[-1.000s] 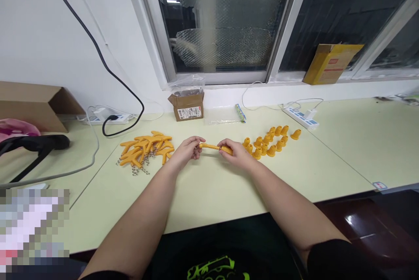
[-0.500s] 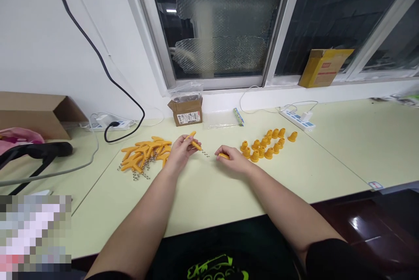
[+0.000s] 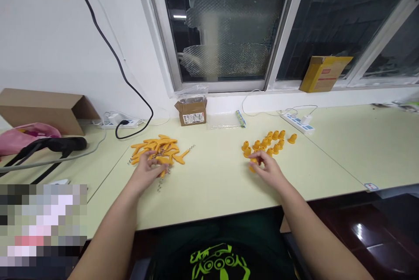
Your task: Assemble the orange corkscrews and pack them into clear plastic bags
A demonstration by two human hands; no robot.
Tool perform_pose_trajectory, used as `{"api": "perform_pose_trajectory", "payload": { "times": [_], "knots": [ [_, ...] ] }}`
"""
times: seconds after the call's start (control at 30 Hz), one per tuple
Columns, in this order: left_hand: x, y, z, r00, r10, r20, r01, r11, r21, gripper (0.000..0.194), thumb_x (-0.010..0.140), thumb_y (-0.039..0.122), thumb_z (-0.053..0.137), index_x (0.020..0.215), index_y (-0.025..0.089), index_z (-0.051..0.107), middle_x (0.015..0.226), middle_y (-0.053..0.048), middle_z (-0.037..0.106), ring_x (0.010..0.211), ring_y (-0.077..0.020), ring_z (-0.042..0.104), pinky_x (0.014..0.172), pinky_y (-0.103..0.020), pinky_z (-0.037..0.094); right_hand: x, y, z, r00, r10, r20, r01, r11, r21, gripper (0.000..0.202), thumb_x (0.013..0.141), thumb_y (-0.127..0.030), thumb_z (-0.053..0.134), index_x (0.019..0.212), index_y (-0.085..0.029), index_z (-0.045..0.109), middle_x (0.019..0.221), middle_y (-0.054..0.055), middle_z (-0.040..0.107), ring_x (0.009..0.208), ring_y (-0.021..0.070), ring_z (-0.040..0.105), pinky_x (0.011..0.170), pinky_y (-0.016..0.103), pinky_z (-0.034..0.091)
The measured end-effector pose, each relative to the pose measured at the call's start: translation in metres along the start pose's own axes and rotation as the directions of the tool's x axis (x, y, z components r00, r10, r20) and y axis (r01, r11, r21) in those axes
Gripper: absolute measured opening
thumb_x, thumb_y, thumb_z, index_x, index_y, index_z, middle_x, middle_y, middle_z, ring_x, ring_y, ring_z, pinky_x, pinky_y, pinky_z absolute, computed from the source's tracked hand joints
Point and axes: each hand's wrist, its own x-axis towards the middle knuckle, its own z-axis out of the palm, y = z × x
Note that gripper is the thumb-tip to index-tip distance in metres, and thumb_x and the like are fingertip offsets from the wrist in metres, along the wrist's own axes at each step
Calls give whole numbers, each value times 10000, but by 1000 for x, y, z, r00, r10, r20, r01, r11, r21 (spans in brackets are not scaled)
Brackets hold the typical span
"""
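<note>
On the counter (image 3: 212, 184), the pile of T-handles (image 3: 157, 150) lies to my left and the cluster of caps (image 3: 266, 141) to my right. Far behind, between them, a small box (image 3: 192, 112) sits against the wall, with a power strip (image 3: 299, 122) further right.

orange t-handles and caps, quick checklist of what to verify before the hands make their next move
1. Left hand on a chained T-handle at the near edge of the T-handle pile: ok.
2. Grip closed on that handle: cannot tell, fingers hide it.
3. Right hand on an orange cap by the cap cluster: ok.
4. Handle's chain free of the pile: cannot tell.
5. Bare table between the hands: ok.
</note>
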Motion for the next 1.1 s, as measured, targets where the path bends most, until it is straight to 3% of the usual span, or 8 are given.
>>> {"api": "perform_pose_trajectory", "payload": {
  "times": [0.17,0.33,0.47,0.6,0.73,0.9,1.0,1.1],
  "knots": [
    [-30,-38,-46,990,-9,-139,53,945,322,635,640,461,869,1146,279,532,960,-29,725,781,-260,738,635,-331,540,-39,47,-49,960,95,-263,-168,948,-271,201,874,-423,625,937,-236,585,971,85,646,789,226,572,742,393,483],
    [-31,-44,-49,986,61,-158,37,833,552,539,702,563,793,1094,263,578,900,-15,749,840,-262,721,720,-343,524,-41,68,-74,923,163,-350,-299,874,-384,236,825,-449,649,854,-238,546,898,53,563,740,205,565,715,371,477],
    [-16,-37,-40,987,27,-157,90,718,690,424,780,583,694,1014,235,629,852,-36,732,776,-247,692,679,-335,497,-29,73,-77,899,251,-359,-389,835,-390,240,838,-459,621,860,-250,504,716,-5,543,645,196,529,629,333,413],
    [-2,-32,-34,989,48,-141,72,674,735,365,808,535,653,996,222,654,871,-54,730,799,-251,689,717,-347,511,-20,76,-77,862,332,-383,-467,812,-349,269,842,-480,625,914,-257,493,640,-32,544,599,196,541,593,316,382],
    [12,-33,-33,992,71,-102,30,663,748,342,814,502,628,977,206,677,910,-79,744,840,-266,701,759,-365,534,-17,78,-79,858,370,-356,-480,824,-302,406,799,-493,685,1091,-259,529,718,-21,627,649,207,605,623,321,433],
    [23,-36,-36,994,111,-3,-68,633,771,372,859,515,548,1008,206,694,998,-100,756,891,-280,706,800,-385,560,-22,81,-82,900,360,-246,-415,878,-236,612,794,-510,716,1317,-272,504,904,11,701,719,198,660,735,366,526],
    [23,-39,-41,966,258,29,-169,540,824,454,877,561,526,1117,215,696,1141,-131,724,1099,-329,670,984,-443,533,-30,83,-85,928,324,-184,-359,908,-215,701,828,-521,710,1425,-273,438,977,39,704,720,193,656,733,379,551],
    [25,-48,-50,914,393,96,-268,409,872,631,856,634,581,1375,276,618,1465,-129,571,1410,-385,473,1201,-523,364,-40,87,-89,946,268,-180,-302,932,-200,700,856,-533,702,1434,-255,421,1022,69,688,829,218,668,785,399,569]
  ]
}}
